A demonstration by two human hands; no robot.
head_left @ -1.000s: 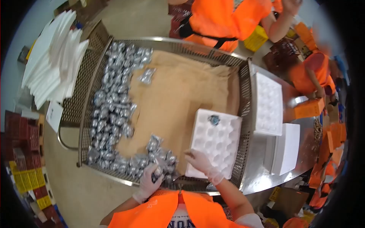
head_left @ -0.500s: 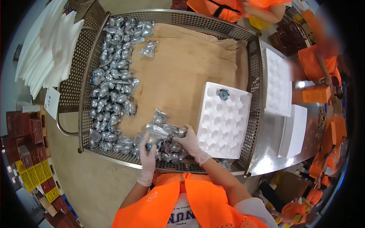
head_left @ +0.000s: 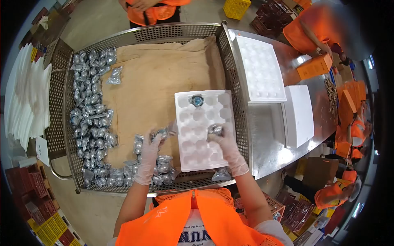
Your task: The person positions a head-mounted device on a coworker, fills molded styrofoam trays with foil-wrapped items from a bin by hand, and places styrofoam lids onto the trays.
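Left of centre, the left hand [head_left: 147,158] seems, through blur, to pinch a bagged piece [head_left: 161,133]. Right of centre, the right hand [head_left: 230,151] curls round a silvery piece [head_left: 216,129] above the white tray [head_left: 190,135], flat within reach.

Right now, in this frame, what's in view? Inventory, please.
Mesh-walled bin: one, metallic, centre
Cloth: one, brown, lining the bin
Bagged items: many, silvery, mostly bin's left and near sides
Dimpled trays: two, white, one in the bin, one on the table
Unbagged item: one, blue-silver, near tray's far-left corner
Table: one, steel, right
Sheets: several, white, far left
Box: one, orange, on table
Crates: several, yellow or dark red, surroundings
Co-workers: several, orange vests, beyond and right
Left hand; right hand: whitish gloves, each holding something silvery
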